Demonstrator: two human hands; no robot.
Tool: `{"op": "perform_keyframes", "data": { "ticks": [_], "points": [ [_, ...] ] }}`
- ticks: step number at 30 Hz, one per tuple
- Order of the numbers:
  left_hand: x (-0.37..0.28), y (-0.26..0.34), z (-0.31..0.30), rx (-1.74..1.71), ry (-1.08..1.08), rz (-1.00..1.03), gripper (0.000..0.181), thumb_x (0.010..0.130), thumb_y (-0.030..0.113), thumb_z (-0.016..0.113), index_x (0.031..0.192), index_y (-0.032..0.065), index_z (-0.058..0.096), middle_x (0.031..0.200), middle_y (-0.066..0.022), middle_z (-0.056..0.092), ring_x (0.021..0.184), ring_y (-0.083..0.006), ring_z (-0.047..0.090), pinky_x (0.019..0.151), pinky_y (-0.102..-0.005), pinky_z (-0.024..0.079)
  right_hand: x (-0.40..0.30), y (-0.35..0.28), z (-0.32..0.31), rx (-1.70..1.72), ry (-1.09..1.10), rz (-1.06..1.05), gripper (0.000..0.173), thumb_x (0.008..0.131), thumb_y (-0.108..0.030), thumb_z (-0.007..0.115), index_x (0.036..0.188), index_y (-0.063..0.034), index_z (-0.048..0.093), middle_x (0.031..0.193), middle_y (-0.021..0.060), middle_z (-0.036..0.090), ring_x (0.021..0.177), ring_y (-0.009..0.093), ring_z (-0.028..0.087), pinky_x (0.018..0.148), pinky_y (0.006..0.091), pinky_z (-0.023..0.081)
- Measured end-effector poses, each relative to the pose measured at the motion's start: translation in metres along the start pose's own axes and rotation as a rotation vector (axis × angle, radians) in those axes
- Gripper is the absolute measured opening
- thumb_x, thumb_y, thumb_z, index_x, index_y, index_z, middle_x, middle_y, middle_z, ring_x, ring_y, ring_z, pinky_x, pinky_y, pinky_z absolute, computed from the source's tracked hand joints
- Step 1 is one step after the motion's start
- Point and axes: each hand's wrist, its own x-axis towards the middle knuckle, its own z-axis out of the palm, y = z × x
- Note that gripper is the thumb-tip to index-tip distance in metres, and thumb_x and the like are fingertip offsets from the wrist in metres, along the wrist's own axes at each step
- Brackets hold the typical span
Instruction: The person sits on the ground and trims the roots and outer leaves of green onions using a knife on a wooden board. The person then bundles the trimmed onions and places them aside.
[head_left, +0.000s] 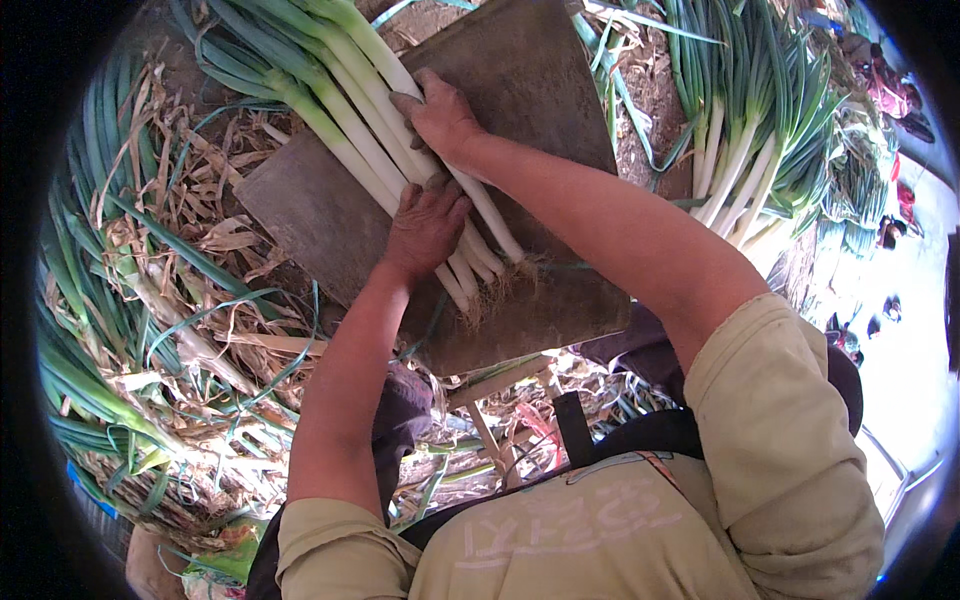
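Note:
Several long green onions (360, 135) with white stalks and dark green tops lie slantwise across a worn flat board (300, 202), their hairy roots towards me. My left hand (429, 225) lies over the lower white stalks with its fingers curled around them. Farther up, my right hand (442, 120) grips the stalk on the right side of the group, which lies slightly apart from the others at its root end. Dirt darkens the fingertips of both hands.
Piles of green onions (67, 300) and dry husks (225, 202) cover the ground at left. More green onions (739, 150) lie at right. Beneath the board shows a wooden frame (487, 435). Several people (889, 82) are far off at the right edge.

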Motion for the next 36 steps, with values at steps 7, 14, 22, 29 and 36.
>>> {"op": "perform_keyframes", "data": {
  "ticks": [7,14,22,29,36],
  "points": [
    [0.002,-0.003,-0.005,-0.072,-0.035,-0.015,0.028,0.073,0.014,0.056,0.1,0.0097,0.052,0.116,-0.0078,0.048,0.115,-0.0258,0.04,0.09,-0.0473,0.029,-0.015,-0.027,-0.024,-0.575,-0.189,0.07,0.035,0.076,-0.021,0.058,0.101,0.0029,0.055,0.091,0.0257,0.059,0.089,0.038,0.058,0.076,0.0425,0.047],
    [0.003,-0.002,-0.004,-0.058,0.015,-0.004,0.029,0.073,0.013,0.056,0.101,0.0088,0.052,0.112,-0.0079,0.051,0.113,-0.0266,0.041,0.09,-0.0457,0.028,-0.005,-0.066,-0.045,-0.346,-0.051,-0.119,0.027,0.071,-0.02,0.063,0.083,0.0044,0.064,0.088,0.0247,0.061,0.085,0.034,0.062,0.075,0.0387,0.049],
    [-0.018,-0.018,0.018,-0.1,-0.036,0.02,0.032,0.073,0.014,0.057,0.104,0.0085,0.052,0.114,-0.0077,0.051,0.114,-0.0277,0.041,0.091,-0.0463,0.027,-0.016,-0.054,-0.007,0.245,0.068,-0.029,0.046,0.067,-0.025,0.07,0.101,0.0023,0.055,0.09,0.0222,0.06,0.087,0.035,0.059,0.078,0.0403,0.046],
    [0.003,-0.004,0.0,-0.041,0.042,0.026,0.028,0.073,0.015,0.059,0.1,0.0087,0.052,0.113,-0.0089,0.05,0.112,-0.0277,0.042,0.089,-0.0458,0.029,-0.013,-0.002,-0.016,-0.305,-0.015,-0.084,0.034,0.074,-0.028,0.063,0.093,0.0004,0.056,0.089,0.0202,0.061,0.088,0.035,0.058,0.077,0.0402,0.045],
    [-0.001,-0.009,0.001,-0.122,0.161,0.025,0.03,0.071,0.008,0.059,0.1,0.0069,0.051,0.112,-0.01,0.05,0.107,-0.0266,0.047,0.087,-0.0425,0.032,-0.043,0.005,-0.039,-0.734,-0.387,0.009,0.026,0.075,-0.02,0.057,0.088,0.0021,0.06,0.087,0.0242,0.06,0.086,0.038,0.058,0.074,0.043,0.046]
  ]
}}
